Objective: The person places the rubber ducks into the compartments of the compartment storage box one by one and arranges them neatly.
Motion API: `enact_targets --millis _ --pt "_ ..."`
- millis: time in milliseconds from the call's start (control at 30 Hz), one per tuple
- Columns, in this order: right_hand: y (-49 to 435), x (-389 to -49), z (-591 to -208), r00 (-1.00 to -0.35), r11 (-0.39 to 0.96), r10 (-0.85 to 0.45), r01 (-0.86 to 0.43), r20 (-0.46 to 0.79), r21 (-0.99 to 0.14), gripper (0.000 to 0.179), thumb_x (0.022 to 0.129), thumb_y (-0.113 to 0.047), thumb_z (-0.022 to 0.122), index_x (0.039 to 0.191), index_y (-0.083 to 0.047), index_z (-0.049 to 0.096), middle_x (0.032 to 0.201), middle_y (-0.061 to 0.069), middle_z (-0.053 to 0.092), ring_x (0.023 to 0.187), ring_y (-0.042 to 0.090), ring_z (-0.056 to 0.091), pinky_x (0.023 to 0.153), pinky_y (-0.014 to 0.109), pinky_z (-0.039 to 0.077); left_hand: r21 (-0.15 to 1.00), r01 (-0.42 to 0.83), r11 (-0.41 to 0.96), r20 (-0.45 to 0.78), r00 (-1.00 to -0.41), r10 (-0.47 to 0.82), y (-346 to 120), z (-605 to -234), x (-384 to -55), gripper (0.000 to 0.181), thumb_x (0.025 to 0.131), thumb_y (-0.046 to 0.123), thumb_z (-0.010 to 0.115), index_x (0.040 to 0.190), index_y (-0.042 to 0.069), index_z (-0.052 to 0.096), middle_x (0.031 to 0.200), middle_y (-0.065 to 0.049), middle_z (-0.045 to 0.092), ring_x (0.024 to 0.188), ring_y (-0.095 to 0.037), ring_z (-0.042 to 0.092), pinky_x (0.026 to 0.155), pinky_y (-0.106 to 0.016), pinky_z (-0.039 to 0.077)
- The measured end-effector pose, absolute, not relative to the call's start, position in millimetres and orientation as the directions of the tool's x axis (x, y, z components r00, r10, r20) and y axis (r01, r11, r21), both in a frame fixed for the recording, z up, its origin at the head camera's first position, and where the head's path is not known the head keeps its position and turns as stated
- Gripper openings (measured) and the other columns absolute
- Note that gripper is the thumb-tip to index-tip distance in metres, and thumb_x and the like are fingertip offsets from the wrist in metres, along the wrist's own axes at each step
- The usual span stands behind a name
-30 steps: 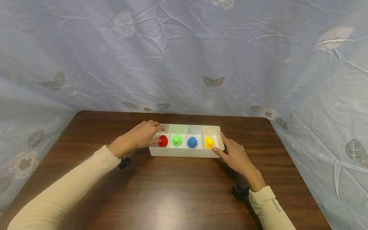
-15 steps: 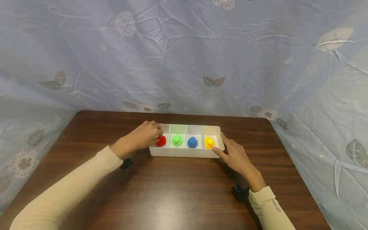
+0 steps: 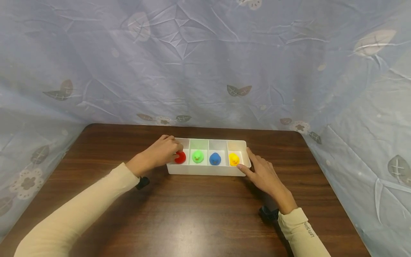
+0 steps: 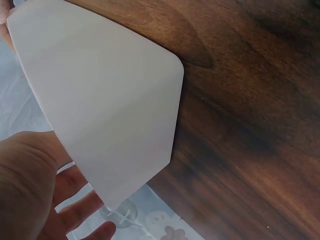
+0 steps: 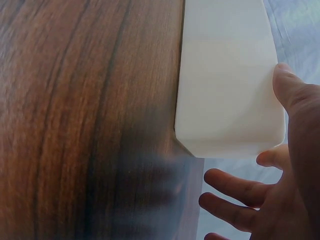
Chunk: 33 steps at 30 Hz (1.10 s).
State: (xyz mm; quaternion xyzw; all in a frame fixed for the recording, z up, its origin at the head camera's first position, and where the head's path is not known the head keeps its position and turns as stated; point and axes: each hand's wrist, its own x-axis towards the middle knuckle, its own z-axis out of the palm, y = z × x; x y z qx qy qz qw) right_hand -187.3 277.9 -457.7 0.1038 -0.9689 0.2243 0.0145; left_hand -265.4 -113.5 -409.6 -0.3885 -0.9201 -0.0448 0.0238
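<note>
A white four-part tray [image 3: 205, 170] lies crosswise on the table, a small rubber duck in each compartment. My left hand [image 3: 163, 151] reaches over its left end and pinches the red rubber duck [image 3: 181, 157] in the leftmost compartment; the hand partly covers the duck. To its right sit the green duck [image 3: 197, 156], the blue duck [image 3: 214, 159] and the yellow duck [image 3: 234, 159]. At the tray's right end rests my right hand [image 3: 264, 176], thumb on the front rim and fingers extended along the end wall. Both wrist views show only the tray's outer wall [image 4: 110, 90], hiding the ducks.
Dark brown wooden table [image 3: 205, 210] surrounds the tray, with its far edge a short way behind. Pale patterned cloth [image 3: 205, 71] hangs behind the table and along both sides.
My left hand's fingers have closed in on the red duck, which first shifted slightly left, then slightly back right. The right hand and the tray have stayed in place.
</note>
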Motion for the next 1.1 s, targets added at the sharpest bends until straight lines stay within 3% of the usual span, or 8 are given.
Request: enact_targets --millis 633,1100 --pt "274 -195 -457 -0.973 0.878 -0.221 -0.23 0.072 -0.419 0.09 0.105 -0.061 0.056 0.168 -0.004 0.026 0.151 0.03 0.058 0.136 0.048 0.06 0.113 0.072 0.042 0.071 0.699 0.711 0.08 -0.715 0.695 -121 -411 -265 0.007 0.095 0.014 0.08 0.1 0.012 0.076 0.103 -0.003 0.076 0.107 -0.031 0.067 0.102 -0.056 0.052" --pt "282 -195 -438 -0.974 0.919 -0.227 -0.222 0.021 -0.325 0.091 0.105 -0.066 0.053 0.168 -0.005 0.029 0.158 0.029 0.052 0.147 0.049 0.049 0.117 0.075 0.034 0.05 0.66 0.749 0.125 -0.748 0.651 -126 -383 -253 0.032 0.098 0.03 0.078 0.123 0.009 0.075 0.124 -0.011 0.074 0.121 -0.036 0.065 0.108 -0.057 0.05"
